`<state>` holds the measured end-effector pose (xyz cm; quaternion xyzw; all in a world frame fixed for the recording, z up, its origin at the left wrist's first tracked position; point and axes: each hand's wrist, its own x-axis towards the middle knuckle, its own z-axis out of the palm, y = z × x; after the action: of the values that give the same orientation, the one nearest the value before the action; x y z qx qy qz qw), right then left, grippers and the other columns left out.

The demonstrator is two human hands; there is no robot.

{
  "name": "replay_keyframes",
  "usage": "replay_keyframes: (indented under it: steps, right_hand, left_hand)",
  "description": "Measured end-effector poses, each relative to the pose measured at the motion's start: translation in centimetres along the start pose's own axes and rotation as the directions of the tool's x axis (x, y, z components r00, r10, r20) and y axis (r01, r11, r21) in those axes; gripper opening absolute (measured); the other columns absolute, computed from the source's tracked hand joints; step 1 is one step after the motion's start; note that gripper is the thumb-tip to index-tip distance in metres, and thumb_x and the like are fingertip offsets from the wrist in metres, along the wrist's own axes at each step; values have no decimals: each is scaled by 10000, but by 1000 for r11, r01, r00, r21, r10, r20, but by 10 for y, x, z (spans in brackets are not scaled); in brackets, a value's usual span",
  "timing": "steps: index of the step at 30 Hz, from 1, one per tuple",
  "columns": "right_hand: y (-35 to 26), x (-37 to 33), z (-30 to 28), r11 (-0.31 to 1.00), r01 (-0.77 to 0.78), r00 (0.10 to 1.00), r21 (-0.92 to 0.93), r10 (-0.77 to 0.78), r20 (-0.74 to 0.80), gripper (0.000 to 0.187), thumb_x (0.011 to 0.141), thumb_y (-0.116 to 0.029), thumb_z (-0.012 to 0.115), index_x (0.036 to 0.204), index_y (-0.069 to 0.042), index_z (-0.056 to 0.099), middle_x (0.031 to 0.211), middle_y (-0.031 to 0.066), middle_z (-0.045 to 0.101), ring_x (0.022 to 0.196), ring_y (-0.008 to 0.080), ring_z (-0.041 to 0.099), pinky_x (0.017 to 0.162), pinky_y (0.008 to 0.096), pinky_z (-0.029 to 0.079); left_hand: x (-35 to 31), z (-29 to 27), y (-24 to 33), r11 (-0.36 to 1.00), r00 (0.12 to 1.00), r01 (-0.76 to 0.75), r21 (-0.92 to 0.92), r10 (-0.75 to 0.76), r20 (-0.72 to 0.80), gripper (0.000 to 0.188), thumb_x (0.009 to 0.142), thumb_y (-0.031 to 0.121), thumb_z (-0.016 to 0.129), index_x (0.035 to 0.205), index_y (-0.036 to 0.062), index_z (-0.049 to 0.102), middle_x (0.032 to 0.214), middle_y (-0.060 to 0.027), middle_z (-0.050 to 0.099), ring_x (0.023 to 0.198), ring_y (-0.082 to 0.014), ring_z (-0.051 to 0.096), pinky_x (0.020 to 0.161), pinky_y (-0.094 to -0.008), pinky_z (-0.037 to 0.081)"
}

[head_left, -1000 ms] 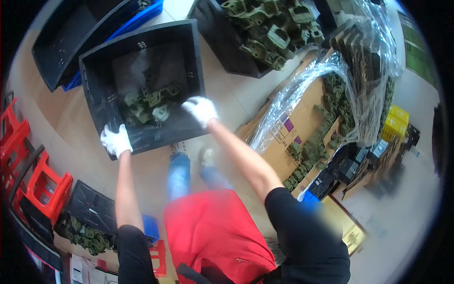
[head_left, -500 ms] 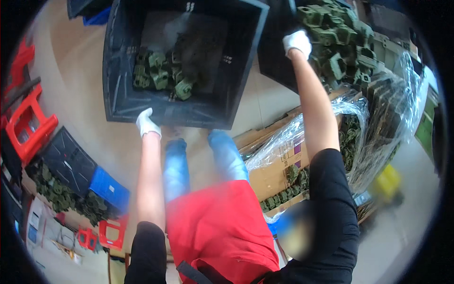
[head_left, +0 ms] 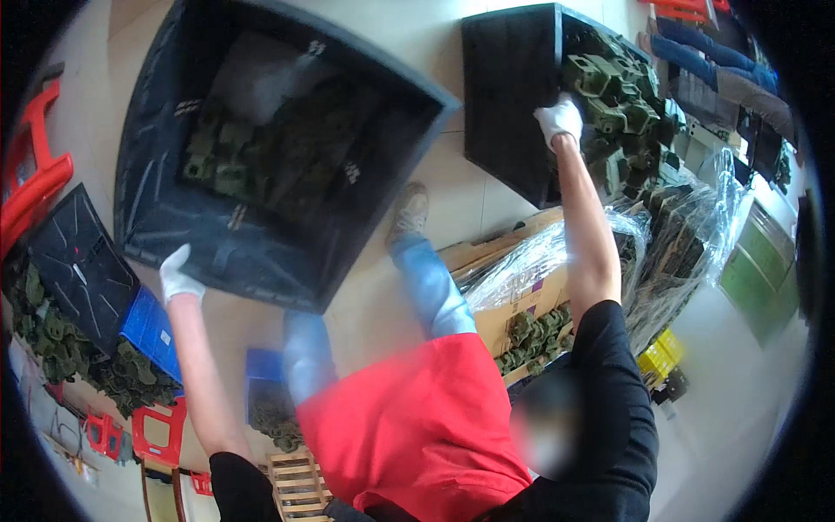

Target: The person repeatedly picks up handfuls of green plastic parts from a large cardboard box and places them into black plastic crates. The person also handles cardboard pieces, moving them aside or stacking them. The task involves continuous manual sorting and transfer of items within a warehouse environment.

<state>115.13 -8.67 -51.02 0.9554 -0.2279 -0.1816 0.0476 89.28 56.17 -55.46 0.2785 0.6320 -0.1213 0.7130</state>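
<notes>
My left hand (head_left: 180, 276), in a white glove, grips the near-left rim of a large black plastic bin (head_left: 239, 265), the thumb over its edge. Several olive-green moulded parts (head_left: 228, 157) lie on the bottom of that bin, partly in shadow. My right hand (head_left: 559, 120), also gloved in white, is closed on the rim of a second black bin (head_left: 511, 96) to the right; some of its fingers are hidden. Green plastic parts (head_left: 619, 104) of the same kind are heaped high in this second bin.
A cardboard box (head_left: 496, 326) and clear plastic wrap (head_left: 522, 252) with green parts lie right of my legs. Red stools (head_left: 35, 174), a black lid-like panel (head_left: 83, 270) and a blue crate (head_left: 150, 335) stand left. A yellow crate (head_left: 661, 355) is at the right. Another person's legs (head_left: 709, 56) show far right.
The left bin has turned and come nearer and to the left, with my left hand still on its rim. More of the second bin shows. My right hand stays at its rim.
</notes>
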Motion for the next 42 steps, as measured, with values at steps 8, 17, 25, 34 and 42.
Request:
replay_keyframes:
  steps: [8,17,25,34,42]
  right_hand:
    - [-188,-83,-12,985,84,995,154,-75,-66,328,698,-157,570,961,34,615,973,266,627,939,376,619,826,389,490]
    - [-369,-182,-5,891,376,918,253,-395,25,237,735,-263,570,730,-58,688,707,158,647,629,295,633,591,396,509]
    - [-465,-402,-50,715,494,869,495,-413,-272,351,738,-221,578,929,70,627,1076,286,559,1017,338,564,912,384,440]
    - [-81,-606,131,638,-238,792,732,-309,526,361,741,-352,501,844,-72,704,857,194,658,808,334,647,739,430,497]
    - [306,-791,176,323,-859,511,397,586,629,343,761,-271,469,959,-82,676,1071,176,610,1001,367,577,873,428,458]
  left_hand:
    - [-10,-144,35,972,962,-16,-233,-49,-267,303,795,156,579,1061,17,619,1087,-136,634,985,-327,601,942,-477,428]
    - [-22,-170,3,867,962,-84,-492,-58,-267,337,840,256,605,1073,13,609,1112,-128,623,1072,-322,556,997,-471,379]
    - [-95,-191,-48,996,979,36,-86,-52,-198,644,864,495,530,1321,58,406,1344,-74,438,1238,-205,388,1061,-446,253]
    - [-99,-238,-166,-82,997,8,997,-81,-15,556,830,472,589,1148,16,577,1050,-135,594,925,-258,545,820,-379,415]
    - [-109,5,-182,-298,873,-474,828,-39,486,315,820,272,655,1004,27,585,789,5,562,697,-85,498,611,-245,402]
